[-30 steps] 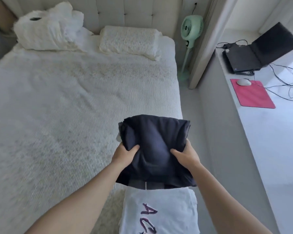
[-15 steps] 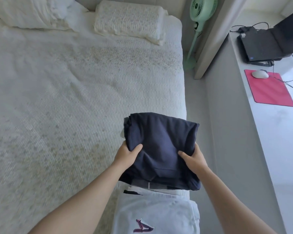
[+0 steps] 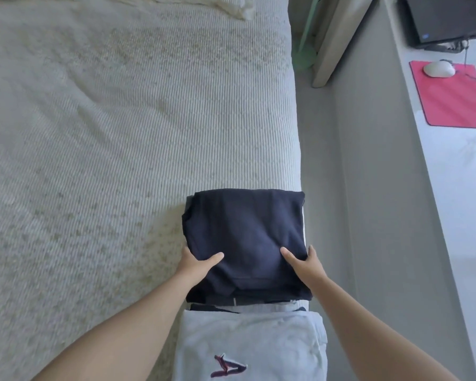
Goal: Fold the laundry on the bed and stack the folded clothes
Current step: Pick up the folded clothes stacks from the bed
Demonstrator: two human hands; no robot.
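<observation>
A folded navy garment (image 3: pixel 245 229) lies near the right edge of the white bed (image 3: pixel 121 147). My left hand (image 3: pixel 194 266) grips its near left side, thumb on top. My right hand (image 3: pixel 305 266) grips its near right side the same way. Under its near edge show the edges of other folded pieces (image 3: pixel 248 301), dark and pale. Nearer to me lies a folded white garment (image 3: pixel 248 342) with a red and navy print. The navy garment's underside is hidden, so I cannot tell whether it rests fully on the pieces below.
A gap of grey floor (image 3: pixel 322 160) runs along the bed's right side. Beyond it a white desk (image 3: pixel 456 215) carries a pink mouse pad (image 3: pixel 451 103), a white mouse (image 3: pixel 438 69) and a black laptop (image 3: pixel 445 17). A green fan base (image 3: pixel 304 55) stands by a post.
Both hands have brought the navy garment down from the air to the bed's right edge, over the other folded pieces. The view has tilted down and closer.
</observation>
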